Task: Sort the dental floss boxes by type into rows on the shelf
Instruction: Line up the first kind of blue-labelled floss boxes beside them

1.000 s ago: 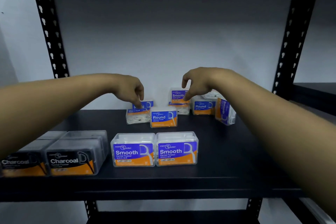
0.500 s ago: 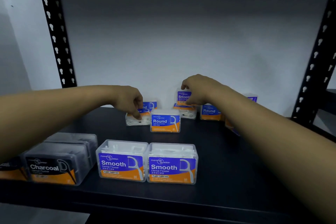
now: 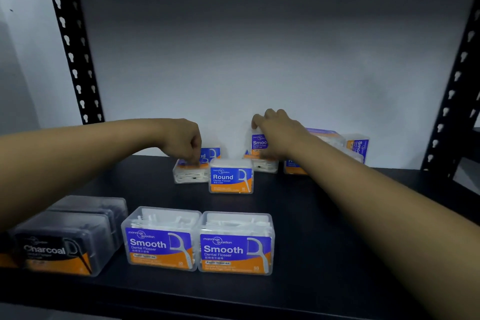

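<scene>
Two forearms in view, both bare from the frame edge to the wrist; no sleeve, cuff or glove on either; left hand (image 3: 183, 141) bare, no ring, watch or band seen; right hand (image 3: 276, 130) bare likewise; nails too blurred to judge.

Both arms outstretched, left hand (image 3: 185, 143) fingers curled downward, right hand (image 3: 275, 129) in a closed grip

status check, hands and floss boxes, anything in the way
Left hand pinching a flat-lying box at the back. Right hand gripping an upright Smooth box. Round box stands between them; nothing blocking.
</scene>
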Tool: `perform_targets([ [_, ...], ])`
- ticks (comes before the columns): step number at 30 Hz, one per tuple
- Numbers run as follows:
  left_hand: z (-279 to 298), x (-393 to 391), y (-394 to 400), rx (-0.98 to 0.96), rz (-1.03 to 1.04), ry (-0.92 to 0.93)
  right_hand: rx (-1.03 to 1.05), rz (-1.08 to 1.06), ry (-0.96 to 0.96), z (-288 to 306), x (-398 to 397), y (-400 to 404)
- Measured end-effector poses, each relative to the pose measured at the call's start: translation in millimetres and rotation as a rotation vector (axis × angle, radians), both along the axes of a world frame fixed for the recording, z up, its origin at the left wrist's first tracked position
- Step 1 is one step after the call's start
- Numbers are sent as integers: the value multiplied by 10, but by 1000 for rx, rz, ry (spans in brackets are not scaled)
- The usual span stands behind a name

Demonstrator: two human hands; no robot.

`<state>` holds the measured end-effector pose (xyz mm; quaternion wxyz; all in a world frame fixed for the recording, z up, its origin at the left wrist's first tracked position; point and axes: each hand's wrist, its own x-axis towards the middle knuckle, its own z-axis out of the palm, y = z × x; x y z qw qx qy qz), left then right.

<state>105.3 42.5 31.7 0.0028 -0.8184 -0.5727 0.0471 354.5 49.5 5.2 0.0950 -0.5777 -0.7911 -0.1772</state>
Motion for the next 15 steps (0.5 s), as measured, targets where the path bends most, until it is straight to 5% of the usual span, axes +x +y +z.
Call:
perform_targets([
  [6, 153, 478, 130, 123, -94, -191, 14, 56, 106, -18, 59, 59],
  [15, -59, 842, 390, 85, -172, -215, 95, 93, 429, 375, 449, -276],
])
